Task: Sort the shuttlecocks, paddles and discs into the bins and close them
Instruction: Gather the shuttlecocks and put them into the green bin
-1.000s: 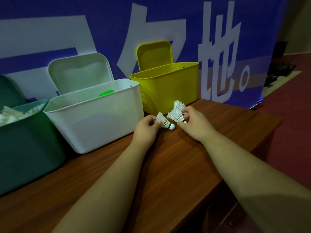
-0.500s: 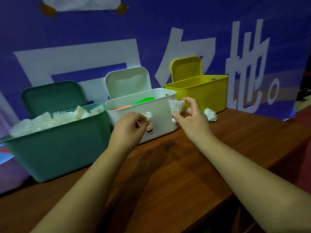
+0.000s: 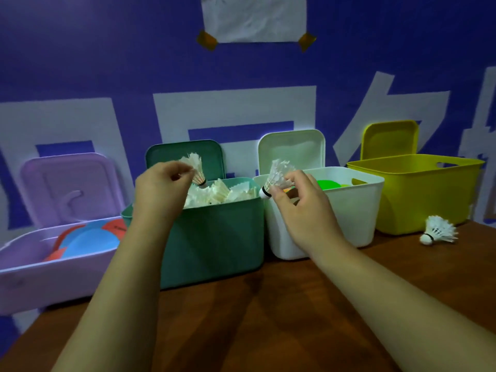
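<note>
Purple bin point(image 3: 53, 267), far left: lid up. Flat blue and orange pieces point(image 3: 91, 241) lie inside; whether they are discs or paddles cannot be told.

Green bin point(image 3: 214, 237), next along: lid up, and filled to the rim with a heap of white shuttlecocks point(image 3: 222, 193).

Left hand point(image 3: 158, 194): fingers curled, with thumb and fingertips pinching the feather skirt of one shuttlecock point(image 3: 194, 169). It is held cork-down directly above the heap and just clear of it.

Right hand point(image 3: 298, 208): thumb and forefinger grip a second shuttlecock point(image 3: 277, 177) by its feathers, and the remaining fingers are loosely bent. Its cork points down and left, over the seam where the green bin meets the white bin point(image 3: 349, 216).

White bin: lid up. A bright green disc point(image 3: 327, 183) shows inside, with an orange piece partly hidden behind the right hand.

Yellow bin point(image 3: 424, 200), far right: lid up, contents not visible.

Third shuttlecock point(image 3: 438, 230): lies on its side on the wooden table point(image 3: 268, 318), just in front of the yellow bin and well apart from both hands.

All four bins stand in a row along the back of the table.
</note>
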Available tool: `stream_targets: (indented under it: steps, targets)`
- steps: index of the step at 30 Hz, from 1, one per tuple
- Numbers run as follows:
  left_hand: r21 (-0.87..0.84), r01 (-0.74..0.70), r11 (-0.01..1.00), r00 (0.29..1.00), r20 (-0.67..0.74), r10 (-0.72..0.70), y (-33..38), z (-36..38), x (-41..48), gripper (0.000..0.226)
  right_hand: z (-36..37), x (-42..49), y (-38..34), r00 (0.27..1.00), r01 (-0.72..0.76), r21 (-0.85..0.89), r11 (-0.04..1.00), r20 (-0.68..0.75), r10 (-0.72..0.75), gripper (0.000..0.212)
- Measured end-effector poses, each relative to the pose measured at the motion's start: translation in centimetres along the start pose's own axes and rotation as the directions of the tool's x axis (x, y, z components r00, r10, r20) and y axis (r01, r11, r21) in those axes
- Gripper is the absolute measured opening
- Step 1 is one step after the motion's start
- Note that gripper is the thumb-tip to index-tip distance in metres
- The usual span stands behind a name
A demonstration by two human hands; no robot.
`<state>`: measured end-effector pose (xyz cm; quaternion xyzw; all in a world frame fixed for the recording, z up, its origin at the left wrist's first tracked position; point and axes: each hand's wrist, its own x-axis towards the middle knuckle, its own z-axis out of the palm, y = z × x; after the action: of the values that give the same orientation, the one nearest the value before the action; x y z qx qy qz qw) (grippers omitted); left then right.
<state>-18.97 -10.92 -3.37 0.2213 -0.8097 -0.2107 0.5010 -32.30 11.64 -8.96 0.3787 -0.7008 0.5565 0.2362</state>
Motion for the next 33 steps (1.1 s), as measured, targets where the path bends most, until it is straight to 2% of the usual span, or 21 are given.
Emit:
stream_targets:
  steps: [4,7,10,12,15,16,17,19,20,23,25,28,33]
  targets:
    - [0.013,0.002,1.000,0.987,0.161,-0.004,-1.7,0.9,0.1,0.015,3.0,2.5,0.0,0.999,-0.019,-0.035,0.999,-0.032,0.018,0.011]
    - [0.017,-0.031,0.999,0.992,0.126,0.029,-2.1,1.2,0.3,0.014,5.0,5.0,0.0,0.992,-0.097,-0.011,0.995,-0.077,0.095,0.018]
    - [-0.051,-0.009,0.999,0.995,0.103,0.014,-2.2,1.0,0.6,0.012,7.1,7.5,0.2,0.981,-0.196,-0.026,0.980,-0.015,0.196,0.022]
    - [0.028,-0.011,1.000,0.988,0.153,0.007,-2.4,1.2,0.7,0.012,8.4,8.9,0.4,0.971,-0.233,-0.082,0.969,0.033,0.236,0.020]
    - [0.176,-0.006,0.984,0.978,0.204,-0.031,-2.9,1.9,0.7,0.017,9.5,9.8,0.8,0.974,-0.219,-0.049,0.974,0.047,0.222,0.023]
    - [0.212,-0.003,0.977,0.977,0.209,-0.042,-3.0,2.1,0.7,0.018,9.7,10.0,1.0,0.979,-0.187,-0.083,0.979,0.066,0.193,0.027]
    - [0.237,0.000,0.971,0.977,0.207,-0.051,-3.2,2.2,0.6,0.020,9.9,10.0,1.3,0.977,-0.139,-0.190,0.972,0.136,0.167,0.035]
    - [0.249,-0.005,0.968,0.984,0.172,-0.039,-3.1,2.4,0.5,0.022,10.2,9.9,1.5,0.918,-0.070,-0.449,0.891,0.320,0.233,0.050]
    - [0.237,-0.014,0.971,0.991,0.134,-0.018,-3.0,2.5,0.5,0.021,10.2,10.0,1.4,0.893,-0.061,-0.495,0.867,0.361,0.269,0.051]
    - [0.118,-0.064,0.991,0.996,-0.047,0.070,-2.6,3.2,0.3,0.013,9.5,10.5,1.0,0.928,-0.057,-0.382,0.922,0.321,0.190,0.042]
    - [0.057,-0.097,0.994,0.985,-0.139,0.104,-2.3,3.7,0.0,0.012,8.6,10.5,0.3,0.941,-0.110,-0.255,0.961,0.284,0.184,0.046]
    - [0.027,-0.100,0.995,0.977,-0.184,0.104,-1.8,4.1,-0.3,0.014,7.6,10.0,-0.1,0.922,-0.193,-0.167,0.967,0.306,0.237,0.049]
    - [0.066,-0.028,0.997,0.977,-0.208,0.041,-1.5,3.5,0.2,0.019,7.1,9.8,0.4,0.918,-0.211,-0.212,0.954,0.293,0.268,0.047]
